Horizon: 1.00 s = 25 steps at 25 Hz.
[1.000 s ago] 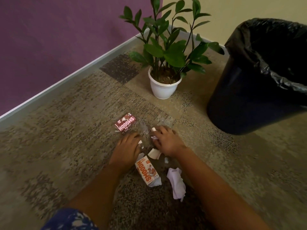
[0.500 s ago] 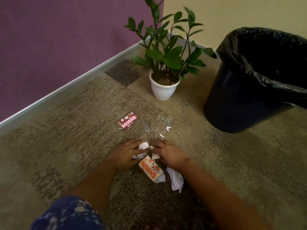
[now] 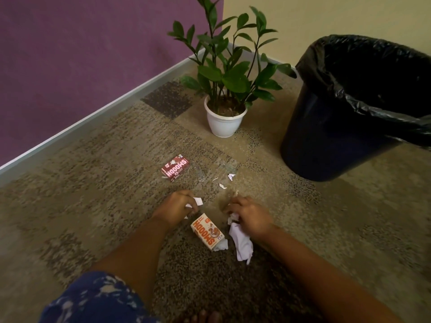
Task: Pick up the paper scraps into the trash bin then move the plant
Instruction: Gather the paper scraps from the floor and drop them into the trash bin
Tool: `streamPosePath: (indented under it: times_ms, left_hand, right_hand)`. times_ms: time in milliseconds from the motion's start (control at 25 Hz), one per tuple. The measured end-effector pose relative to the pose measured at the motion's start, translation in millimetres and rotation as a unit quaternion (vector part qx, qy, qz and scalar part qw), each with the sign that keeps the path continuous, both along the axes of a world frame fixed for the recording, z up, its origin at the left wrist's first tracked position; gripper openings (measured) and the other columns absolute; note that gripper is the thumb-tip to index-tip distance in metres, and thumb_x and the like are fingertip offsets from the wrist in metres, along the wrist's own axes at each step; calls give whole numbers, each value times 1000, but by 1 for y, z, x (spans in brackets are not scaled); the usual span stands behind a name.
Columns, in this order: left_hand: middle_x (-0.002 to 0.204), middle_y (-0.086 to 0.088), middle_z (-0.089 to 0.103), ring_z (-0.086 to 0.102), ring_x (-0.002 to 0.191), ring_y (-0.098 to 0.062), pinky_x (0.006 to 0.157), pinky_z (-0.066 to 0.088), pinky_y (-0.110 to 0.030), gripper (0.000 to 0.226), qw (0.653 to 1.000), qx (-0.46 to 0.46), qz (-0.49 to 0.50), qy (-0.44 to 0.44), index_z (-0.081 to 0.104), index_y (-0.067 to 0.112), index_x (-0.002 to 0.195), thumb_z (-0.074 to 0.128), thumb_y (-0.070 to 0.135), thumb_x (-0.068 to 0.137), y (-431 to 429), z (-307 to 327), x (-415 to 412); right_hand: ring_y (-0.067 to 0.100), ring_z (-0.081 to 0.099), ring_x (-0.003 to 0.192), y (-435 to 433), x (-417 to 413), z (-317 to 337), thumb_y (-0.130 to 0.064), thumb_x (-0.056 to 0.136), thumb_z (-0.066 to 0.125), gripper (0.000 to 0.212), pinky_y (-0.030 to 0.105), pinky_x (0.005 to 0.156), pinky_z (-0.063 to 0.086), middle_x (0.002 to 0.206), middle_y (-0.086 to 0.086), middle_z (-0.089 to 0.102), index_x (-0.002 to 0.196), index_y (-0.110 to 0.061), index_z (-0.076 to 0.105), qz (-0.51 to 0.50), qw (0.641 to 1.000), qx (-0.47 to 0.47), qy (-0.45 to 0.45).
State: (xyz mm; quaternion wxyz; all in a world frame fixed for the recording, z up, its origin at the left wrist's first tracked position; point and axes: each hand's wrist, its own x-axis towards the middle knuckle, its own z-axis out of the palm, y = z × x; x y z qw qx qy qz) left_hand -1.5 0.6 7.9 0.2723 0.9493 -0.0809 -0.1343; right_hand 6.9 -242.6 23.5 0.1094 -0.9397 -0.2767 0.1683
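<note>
The person is crouching on the carpet, a blue patterned sleeve [image 3: 93, 297] nearest me, and both arms are reaching forward over the mottled dark patch of the floor. Since a moment ago the hands have been drawing back toward the body and apart, raking litter with them, so a few tiny white flecks [image 3: 222, 185] are now lying exposed farther out where the hands had been. The left hand [image 3: 173, 207] is curling its fingers [image 3: 190, 201] around small torn paper scraps [image 3: 198, 201], stiff white corners poking out; the right hand [image 3: 250, 214] is closing on a crumpled wad [image 3: 233, 217], though how tightly I cannot tell. I judge the gathering is only beginning: nothing is heading for the bin yet. Between the hands, an orange and white carton [image 3: 207, 230] is lying flat, printed card with crisp edges, and just beside it a soft, creased tissue [image 3: 242, 245] is slumping under the right wrist. Farther on, toward the purple wall, a red carton [image 3: 175, 170] of the same kind is lying alone, with faint clear film glinting near it. Beyond, close to the corner of the floor, the plant [image 3: 231, 73] is standing upright in a smooth white pot [image 3: 224, 123], glossy leaves on thin stems, untouched. At the right edge the trash bin [image 3: 326, 136], a dark round tub lined with a crinkled black bag [image 3: 373, 73], is waiting well apart from the scraps.
</note>
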Motion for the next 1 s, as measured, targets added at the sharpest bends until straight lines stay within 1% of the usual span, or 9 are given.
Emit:
streamPosePath:
  times_ms: [120,240,360,480,600,720,800,880,1000]
  left_hand:
    - [112,1,62,59,101,-16,85,49,-26,17,1000,14,-8,-8,76,18,85,66,4,84,-6,5,2]
    - [119,4,55,59,102,-15,86,50,-28,17,1000,16,-6,2,74,24,97,62,18,88,-12,8,2]
    - [125,2,46,53,114,-14,92,50,-27,29,998,-9,-28,47,69,24,109,65,14,82,-12,9,2]
    - [131,1,38,43,123,-13,97,44,-24,47,995,-16,-49,87,63,23,118,70,7,74,-7,11,2]
    - [135,1,34,38,125,-12,103,39,-24,57,992,4,-77,105,58,25,124,79,19,71,-4,12,0]
    - [139,-3,35,39,131,-18,104,35,-22,44,992,4,-65,106,61,19,118,76,18,77,-5,12,-1]
    - [147,-5,32,39,133,-24,96,34,-17,32,994,5,-32,105,65,15,110,70,5,80,-6,13,0]
    - [147,-5,35,46,127,-26,85,37,-17,30,994,30,0,107,68,14,105,67,-1,79,-6,15,2]
    - [134,-3,47,49,121,-25,88,42,-25,35,993,71,32,89,68,18,105,75,7,73,-3,20,2]
  right_hand:
    - [24,21,143,-8,-9,1,-35,89,51,55,43,112,32,157,-1,22,142,-30,38,64,996,-57,39]
    - [27,7,148,-11,-15,4,-56,92,44,61,49,116,20,161,-1,7,147,-35,26,95,989,-74,83]
    - [27,1,149,-10,-15,7,-68,88,38,68,51,117,15,162,-1,5,147,-38,23,106,983,-87,122]
    - [28,3,148,-12,-17,8,-73,78,52,81,53,115,16,161,1,8,145,-34,30,130,980,-98,116]
    - [25,15,143,-13,-21,7,-64,68,70,75,44,112,25,152,0,26,132,-32,47,138,984,-71,84]
    - [20,30,129,-10,-25,4,-48,67,80,59,30,103,34,134,1,41,118,-26,60,109,987,-15,118]
    - [20,39,122,-8,-26,4,-38,69,82,55,27,99,39,128,5,45,117,-19,63,93,982,-5,165]
    - [23,49,114,-7,-23,5,-28,72,82,47,26,91,43,123,11,51,113,-11,66,88,977,1,195]
    - [28,60,101,-8,-17,9,-15,74,80,30,23,73,40,108,16,66,100,-3,71,60,970,27,234]
